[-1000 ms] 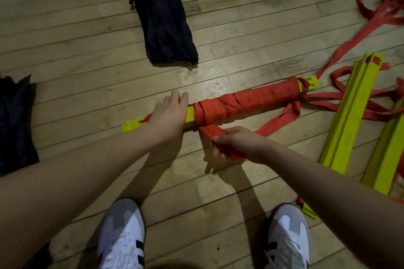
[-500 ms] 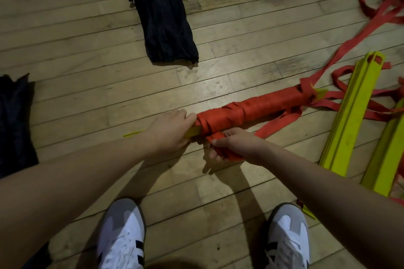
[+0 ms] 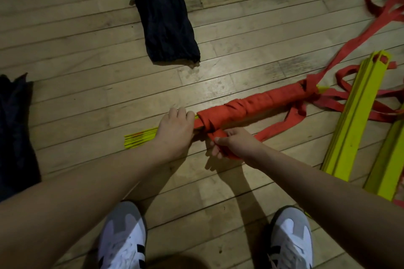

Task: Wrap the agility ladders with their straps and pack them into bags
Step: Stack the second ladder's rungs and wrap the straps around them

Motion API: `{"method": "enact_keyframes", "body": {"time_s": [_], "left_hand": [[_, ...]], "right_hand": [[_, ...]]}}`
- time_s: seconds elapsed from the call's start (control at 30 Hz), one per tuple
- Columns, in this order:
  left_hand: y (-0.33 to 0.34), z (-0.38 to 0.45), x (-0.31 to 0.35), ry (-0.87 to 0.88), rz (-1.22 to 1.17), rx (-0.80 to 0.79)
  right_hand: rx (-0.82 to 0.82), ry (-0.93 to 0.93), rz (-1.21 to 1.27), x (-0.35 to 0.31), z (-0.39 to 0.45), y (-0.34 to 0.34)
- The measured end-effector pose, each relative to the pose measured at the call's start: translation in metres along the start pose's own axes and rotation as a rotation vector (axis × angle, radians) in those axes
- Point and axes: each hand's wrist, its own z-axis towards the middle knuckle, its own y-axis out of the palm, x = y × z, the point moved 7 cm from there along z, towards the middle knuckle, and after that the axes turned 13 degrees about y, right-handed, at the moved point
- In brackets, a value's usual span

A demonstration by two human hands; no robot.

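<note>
A wooden floor made of long pale boards fills the whole view, and it has a shiny spot near the middle. Two white and grey shoes with black stripes stand on it, one at 7 o'clock and one at 5 o'clock.

Both arms bare, reach fwd & down toward floor. Left hand palm-down, fingers curled over, gripping ladder bundle. Right hand just beside left, nearer body, thumb & fingers pinching strap. Two feet in white shoes below arms.
</note>
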Motion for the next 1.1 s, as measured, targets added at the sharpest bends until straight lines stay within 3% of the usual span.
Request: {"method": "enact_keyframes", "body": {"time_s": [0.23,0.53,0.8,0.93,1.1], "left_hand": [[-0.008,0.032,-0.023,-0.19,-0.093,-0.05],[-0.009,0.048,-0.037,-0.086,0.102,-0.095],[0.011,0.019,-0.011,0.008,-0.107,-0.183],[0.012,0.002,-0.003,0.008,-0.189,-0.096],[-0.011,0.005,-0.014,-0.08,-0.344,-0.023]], "right_hand": [[0.022,-0.035,0.129,-0.031,0.001,-0.005],[-0.066,0.005,-0.001,-0.04,0.008,-0.003],[-0.059,0.083,0.027,-0.017,0.009,-0.004],[0.0,0.116,-0.001,-0.007,0.01,-0.002],[-0.069,0.176,-0.05,0.002,0.001,0.0]]}}
